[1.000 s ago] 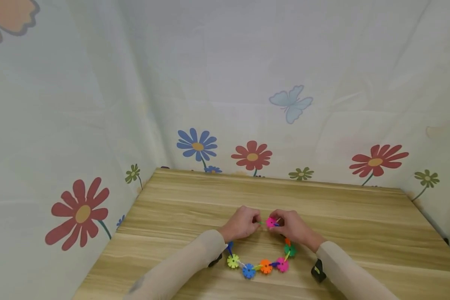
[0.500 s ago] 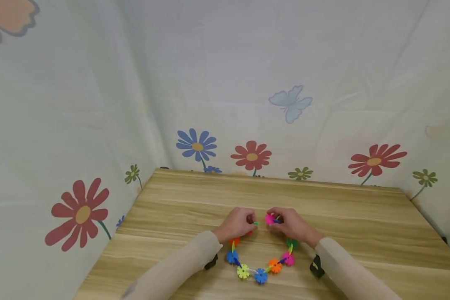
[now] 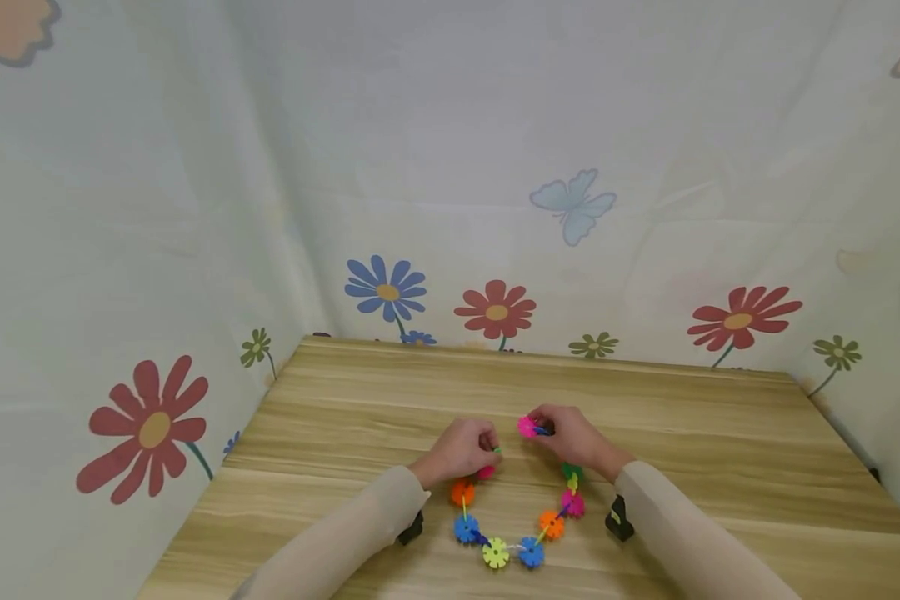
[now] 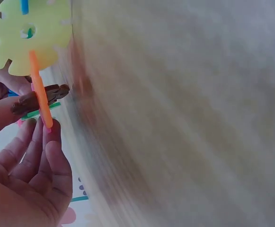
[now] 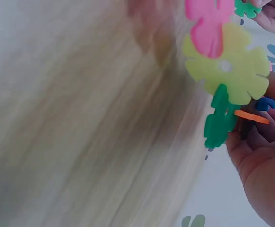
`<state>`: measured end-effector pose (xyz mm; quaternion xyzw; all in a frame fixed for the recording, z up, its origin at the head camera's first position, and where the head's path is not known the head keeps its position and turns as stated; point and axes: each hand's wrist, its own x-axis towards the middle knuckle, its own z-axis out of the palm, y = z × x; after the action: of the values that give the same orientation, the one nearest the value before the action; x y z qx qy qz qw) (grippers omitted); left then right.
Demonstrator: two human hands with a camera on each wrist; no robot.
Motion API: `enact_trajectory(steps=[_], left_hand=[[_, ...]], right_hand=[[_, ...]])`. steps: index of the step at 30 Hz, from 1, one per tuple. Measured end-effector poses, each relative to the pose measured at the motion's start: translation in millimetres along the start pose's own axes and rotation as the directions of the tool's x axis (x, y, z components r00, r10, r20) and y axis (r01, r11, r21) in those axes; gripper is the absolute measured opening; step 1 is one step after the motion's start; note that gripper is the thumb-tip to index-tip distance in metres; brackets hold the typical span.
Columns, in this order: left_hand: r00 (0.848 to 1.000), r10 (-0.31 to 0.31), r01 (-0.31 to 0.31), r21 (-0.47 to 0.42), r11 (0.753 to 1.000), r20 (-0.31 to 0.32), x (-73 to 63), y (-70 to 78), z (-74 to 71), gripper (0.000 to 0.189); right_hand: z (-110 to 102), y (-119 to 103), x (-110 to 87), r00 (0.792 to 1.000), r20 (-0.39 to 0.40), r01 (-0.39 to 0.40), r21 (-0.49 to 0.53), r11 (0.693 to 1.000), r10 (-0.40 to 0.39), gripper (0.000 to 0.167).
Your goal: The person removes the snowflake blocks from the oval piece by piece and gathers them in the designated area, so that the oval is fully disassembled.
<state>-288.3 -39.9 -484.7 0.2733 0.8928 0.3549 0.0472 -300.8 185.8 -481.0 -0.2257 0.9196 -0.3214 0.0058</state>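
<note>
A chain of colourful notched interlocking discs curves in a U between my two hands in the head view. Its near stretch includes a yellow disc (image 3: 496, 553), blue discs and an orange disc (image 3: 551, 524). My left hand (image 3: 461, 450) pinches one end, where a green disc (image 3: 497, 451) peeks out at the fingertips. In the left wrist view, a brown disc (image 4: 57, 92) and an orange disc (image 4: 41, 94) stand edge-on by the thumb. My right hand (image 3: 576, 435) pinches the other end, a pink disc (image 3: 527, 427) jutting leftward. A gap separates the two ends.
The wood-grain table (image 3: 390, 383) spreads around the chain. Behind it and at the sides hangs a white curtain (image 3: 435, 167) printed with flowers and a butterfly. Dark wrist devices (image 3: 619, 518) sit under both forearms.
The hands have moved apart, the left one leftward and slightly down, the right one a little up. The gap between the green and pink ends has widened; the chain's low part has shifted.
</note>
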Motion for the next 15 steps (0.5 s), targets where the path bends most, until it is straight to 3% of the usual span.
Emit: enact_trajectory(steps=[5,8,12,15], left_hand=[[1.000,-0.021,0.021,0.016,1.000,0.003,1.3,3.6,-1.7,0.014],[0.997,-0.083,0.083,-0.007,0.997,0.002,7.2,3.8,-1.1,0.014],[0.980,-0.198,0.196,-0.099,0.976,-0.015,16.5,3.2,-1.7,0.017],[0.965,-0.262,0.253,-0.238,0.938,-0.008,20.3,3.4,-3.1,0.021]], right_hand=[[0,-3,4.6,0.999,0.026,0.037,-0.012,0.999,-0.037,0.022],[-2,-4,5.9,0.997,0.035,0.068,-0.013,0.998,-0.068,0.023],[-2,-7,6.8,0.995,0.044,0.086,-0.006,0.996,-0.086,0.023],[0,-9,8.0,0.994,0.056,0.089,0.003,0.996,-0.089,0.022]])
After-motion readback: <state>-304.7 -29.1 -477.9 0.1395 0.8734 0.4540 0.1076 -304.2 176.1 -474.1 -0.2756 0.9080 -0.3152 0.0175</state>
